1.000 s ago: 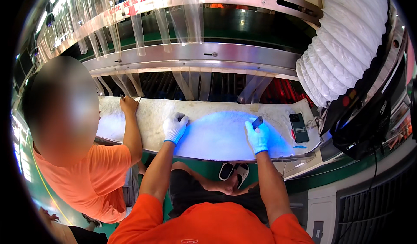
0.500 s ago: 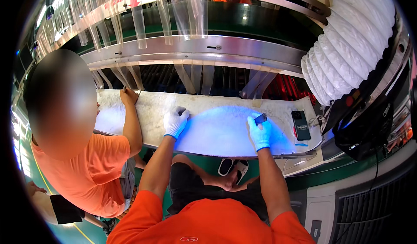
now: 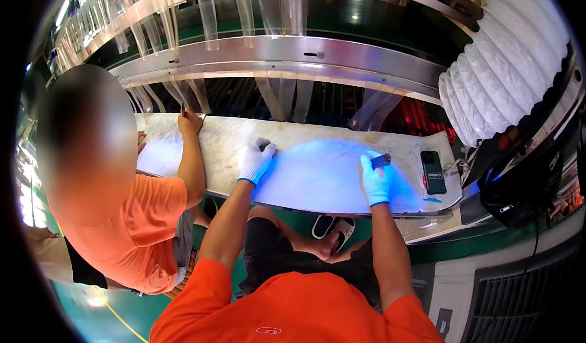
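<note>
My left hand [image 3: 255, 161], in a white knit glove, rests on the pale worktop with its fingers curled. A small dark patch shows at its fingertips, and I cannot make out what it is. On the right, my right hand [image 3: 376, 181], gloved too, pinches a small dark flat rectangular piece [image 3: 381, 160] just over the worktop. Bright blue light falls across the pale worktop [image 3: 311, 175] between and around both hands, tinting the right glove blue.
A black phone [image 3: 433, 172] lies near the worktop's right end, beside a small blue strip [image 3: 432, 200]. Beyond the worktop is a metal rail [image 3: 268, 56] with clear plastic strips. A white ribbed duct [image 3: 494, 74] hangs at right. A co-worker in orange [image 3: 143, 227] sits at left.
The whole view has shifted slightly. The dark piece in my right hand now lies at a different tilt, more of its flat side showing. My left hand stays curled on the worktop.
</note>
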`<state>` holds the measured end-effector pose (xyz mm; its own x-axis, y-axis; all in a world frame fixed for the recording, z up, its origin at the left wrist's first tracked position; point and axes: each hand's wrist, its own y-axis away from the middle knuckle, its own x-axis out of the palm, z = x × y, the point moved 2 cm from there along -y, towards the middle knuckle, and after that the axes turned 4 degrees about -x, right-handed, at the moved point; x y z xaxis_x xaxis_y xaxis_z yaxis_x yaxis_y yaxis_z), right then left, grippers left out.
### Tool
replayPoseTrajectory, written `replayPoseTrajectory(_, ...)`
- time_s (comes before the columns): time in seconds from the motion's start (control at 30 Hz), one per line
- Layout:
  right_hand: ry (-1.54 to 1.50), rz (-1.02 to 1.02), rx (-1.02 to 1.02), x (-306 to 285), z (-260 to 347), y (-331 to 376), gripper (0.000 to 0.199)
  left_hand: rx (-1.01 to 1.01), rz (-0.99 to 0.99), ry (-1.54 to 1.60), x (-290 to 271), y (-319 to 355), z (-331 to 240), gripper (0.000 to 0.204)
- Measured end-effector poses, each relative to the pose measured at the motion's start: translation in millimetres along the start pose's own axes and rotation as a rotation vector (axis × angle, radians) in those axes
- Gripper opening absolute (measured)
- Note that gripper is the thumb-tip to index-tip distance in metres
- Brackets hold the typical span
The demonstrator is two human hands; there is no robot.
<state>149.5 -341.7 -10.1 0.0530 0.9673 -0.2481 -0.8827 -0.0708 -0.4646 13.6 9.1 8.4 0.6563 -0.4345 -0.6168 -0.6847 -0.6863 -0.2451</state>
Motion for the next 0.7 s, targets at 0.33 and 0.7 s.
replayPoseTrajectory(0.33, 0.178, 0.051, 0.054, -1.9, -8.6, -1.3, 0.028, 0.061, -0.018, -0.113, -6.6, 3.4, -6.7, 0.027)
replayPoseTrajectory(0.7, 0.134, 0.133, -0.080, -5.8, -22.5, -3.8, 0.031, 0.317, -0.313, -0.195, 5.0, 5.5, -2.8, 0.056)
